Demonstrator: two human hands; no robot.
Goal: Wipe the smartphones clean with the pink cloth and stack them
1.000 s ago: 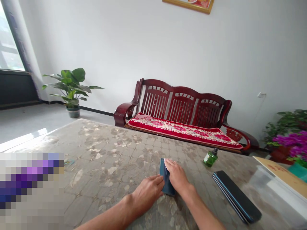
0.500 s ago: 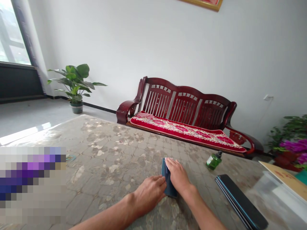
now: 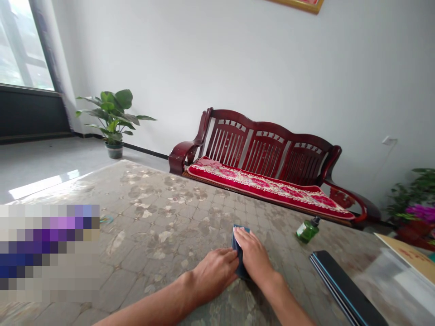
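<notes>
A flat, oblong dark blue thing (image 3: 241,270), possibly a folded cloth or a slim case, lies on the patterned tablecloth (image 3: 163,235); its exact kind is hard to tell under the fingers. My left hand (image 3: 218,270) grips its left edge, fingers held together. From the other side my right hand (image 3: 254,254) covers most of it, with the fingers closed over its far part. A long black case (image 3: 345,285) with a blue edge rests to the right of my right hand. Beyond that case stands a small green pump bottle (image 3: 307,230).
A clear box with a tan sheet (image 3: 404,256) on it sits at the right edge. A blurred-out purple patch covers the table's left. Behind the table are a red wooden bench (image 3: 265,145) and a potted plant (image 3: 115,117); flowers (image 3: 419,212) stand far right.
The view has shifted slightly, so the room's things appear further right. My right hand has come closer over the dark blue thing and hides more of it. My left hand stays at its edge.
</notes>
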